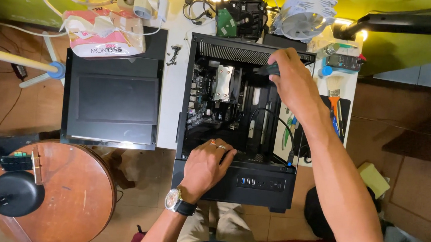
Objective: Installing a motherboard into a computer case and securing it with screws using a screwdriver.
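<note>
An open black computer case (281,182) lies on its side on a white table (171,98), with the motherboard and a metal cooler (222,83) visible inside. My left hand (205,166), wearing a watch and a ring, rests on the case's near edge with fingers curled over the frame. My right hand (292,81) reaches to the far right corner of the case and grips a dark screwdriver handle (268,69); its tip is hidden.
A black side panel (112,99) lies left of the case. Behind are a tissue pack (106,34), a hard drive (226,22) and a white fan (304,17). A brush (334,93) and tools lie right. A round wooden stool (71,192) stands near left.
</note>
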